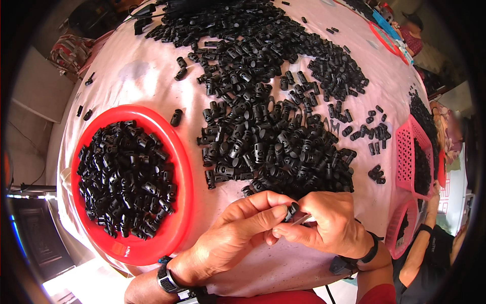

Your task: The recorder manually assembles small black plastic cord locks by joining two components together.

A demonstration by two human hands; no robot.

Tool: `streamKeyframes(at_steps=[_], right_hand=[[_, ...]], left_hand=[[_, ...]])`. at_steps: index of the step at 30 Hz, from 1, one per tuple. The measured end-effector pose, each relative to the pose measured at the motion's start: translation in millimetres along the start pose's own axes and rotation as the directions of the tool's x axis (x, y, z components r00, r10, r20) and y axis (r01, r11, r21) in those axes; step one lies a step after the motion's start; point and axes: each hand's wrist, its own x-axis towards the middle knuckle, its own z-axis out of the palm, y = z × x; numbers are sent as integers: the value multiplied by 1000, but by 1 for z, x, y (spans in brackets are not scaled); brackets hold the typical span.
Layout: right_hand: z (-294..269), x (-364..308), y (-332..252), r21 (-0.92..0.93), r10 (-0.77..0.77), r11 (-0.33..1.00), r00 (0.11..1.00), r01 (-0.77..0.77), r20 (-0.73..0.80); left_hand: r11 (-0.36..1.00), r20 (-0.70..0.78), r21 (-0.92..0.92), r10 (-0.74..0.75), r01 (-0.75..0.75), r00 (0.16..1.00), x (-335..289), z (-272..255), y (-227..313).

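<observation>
Both hands, left hand and right hand, fingertips together, pinch one black clip at the table's near edge.

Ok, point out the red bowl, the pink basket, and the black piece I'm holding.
red bowl (pixel 183 167): head view, bare right rim.
pink basket (pixel 403 152): head view, left mesh wall.
black plastic piece (pixel 292 209): head view, its top, pinched between both hands' fingers.

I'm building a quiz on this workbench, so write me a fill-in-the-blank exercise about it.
1. The round basin left of the hands is coloured ____.
2. Both hands, the left hand and the right hand, pinch one small ____ part between them.
3. The big loose pile of parts lies on a ____ cloth.
4. The mesh baskets at the right are ____.

Missing words: red; black; pink; pink
</observation>
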Motion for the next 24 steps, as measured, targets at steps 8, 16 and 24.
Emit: streamKeyframes(at_steps=[8,16,24], right_hand=[[-2,1,-3,170,95,981,995,-95,10],[-4,-1,2,130,98,987,995,-98,6],[-5,2,0,61,64,996,998,-64,3]], left_hand=[[1000,51,-24,-5,6,999,1,-6,-2],[997,56,-81,-12,17,998,5,-8,-5],[999,46,-43,-3,5,999,1,-4,-3]])
